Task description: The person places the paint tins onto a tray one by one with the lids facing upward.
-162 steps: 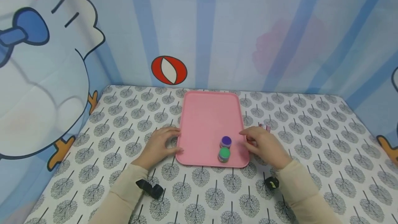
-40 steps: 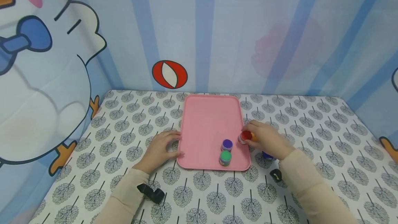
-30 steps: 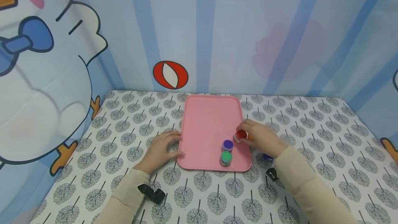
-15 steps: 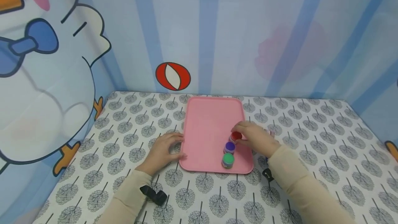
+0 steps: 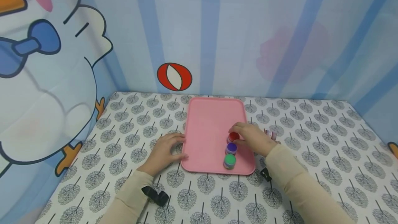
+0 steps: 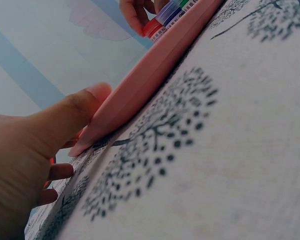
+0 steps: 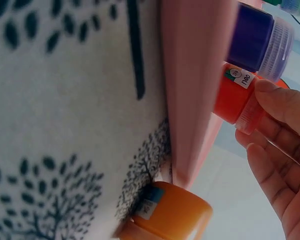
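My right hand pinches a red paint jar by its lid, thumb on one side and fingers on the other; the jar stands in the pink tray. Directly in front of it are a purple paint jar and a green paint jar, all three in a row near the tray's right side. The right wrist view shows the red jar beside the purple one. My left hand touches the tray's left edge with relaxed fingers and thumb, the thumb on the rim.
Right of the tray, a small jar with a pinkish lid lies on the patterned cloth. An orange paint jar lies close outside the tray's edge, hidden by my right arm in the head view. A printed curtain hangs behind the table.
My right hand has carried the red jar leftward from over the tray's right edge to stand behind the purple jar. The left hand stays at the tray's left edge.
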A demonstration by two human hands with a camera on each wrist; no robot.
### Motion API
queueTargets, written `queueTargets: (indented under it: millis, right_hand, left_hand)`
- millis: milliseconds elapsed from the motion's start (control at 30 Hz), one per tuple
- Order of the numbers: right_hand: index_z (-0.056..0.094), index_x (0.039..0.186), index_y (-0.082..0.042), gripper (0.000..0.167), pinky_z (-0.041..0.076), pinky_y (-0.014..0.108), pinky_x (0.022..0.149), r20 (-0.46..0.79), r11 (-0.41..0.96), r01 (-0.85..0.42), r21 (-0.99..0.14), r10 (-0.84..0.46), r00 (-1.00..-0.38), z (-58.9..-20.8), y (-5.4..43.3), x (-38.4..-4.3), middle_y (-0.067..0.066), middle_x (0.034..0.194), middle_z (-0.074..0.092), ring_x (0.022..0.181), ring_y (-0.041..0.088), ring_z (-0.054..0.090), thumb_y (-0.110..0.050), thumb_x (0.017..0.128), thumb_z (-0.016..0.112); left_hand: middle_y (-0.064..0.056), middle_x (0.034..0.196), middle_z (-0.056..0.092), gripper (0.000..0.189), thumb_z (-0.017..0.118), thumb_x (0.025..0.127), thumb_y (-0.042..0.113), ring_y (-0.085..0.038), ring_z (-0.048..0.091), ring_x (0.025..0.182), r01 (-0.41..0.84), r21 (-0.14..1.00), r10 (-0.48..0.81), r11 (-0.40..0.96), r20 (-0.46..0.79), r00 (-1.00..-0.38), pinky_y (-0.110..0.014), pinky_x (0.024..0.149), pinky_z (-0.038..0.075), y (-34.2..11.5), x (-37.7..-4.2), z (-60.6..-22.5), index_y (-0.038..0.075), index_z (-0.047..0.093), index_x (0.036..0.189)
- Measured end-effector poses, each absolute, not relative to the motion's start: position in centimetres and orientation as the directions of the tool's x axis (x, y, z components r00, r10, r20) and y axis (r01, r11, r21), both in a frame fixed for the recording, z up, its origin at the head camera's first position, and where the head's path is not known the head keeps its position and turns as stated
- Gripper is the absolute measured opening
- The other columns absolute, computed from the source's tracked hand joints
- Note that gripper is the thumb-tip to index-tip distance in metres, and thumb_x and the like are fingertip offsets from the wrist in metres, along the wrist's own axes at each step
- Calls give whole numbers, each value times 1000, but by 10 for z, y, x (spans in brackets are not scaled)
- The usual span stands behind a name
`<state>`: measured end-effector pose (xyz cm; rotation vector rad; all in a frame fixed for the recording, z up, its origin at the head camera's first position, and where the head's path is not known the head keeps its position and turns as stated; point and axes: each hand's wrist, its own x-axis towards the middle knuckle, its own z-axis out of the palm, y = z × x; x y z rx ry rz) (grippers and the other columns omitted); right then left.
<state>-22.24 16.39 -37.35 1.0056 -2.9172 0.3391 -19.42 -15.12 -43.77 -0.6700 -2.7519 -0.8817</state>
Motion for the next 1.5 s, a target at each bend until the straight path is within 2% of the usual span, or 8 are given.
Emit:
queueTargets:
  millis: [933,1200,1500]
  right_hand:
    - [68,112,-6,33,56,38,93,108,781,-596,-190,-586,-803,-376,169,-222,7,111,68,104,23,65,-14,81,75]
    - [69,111,-9,29,54,39,95,85,794,-573,-205,-569,-818,-371,169,-220,6,112,68,106,24,65,-17,83,73]
    - [69,110,-8,28,54,42,96,131,793,-570,-215,-555,-821,-365,172,-214,7,110,69,107,26,64,-18,84,73]
  left_hand:
    - [-7,134,60,56,80,73,38,-29,51,130,488,492,381,721,307,-872,-53,113,35,-147,-196,-438,10,65,119]
    - [-6,135,59,57,81,72,38,-29,51,129,480,500,371,721,307,-876,-52,112,35,-149,-195,-440,10,65,119]
    - [-6,133,60,57,81,72,39,-29,51,128,481,499,366,721,316,-876,-52,111,37,-151,-195,-442,11,65,119]
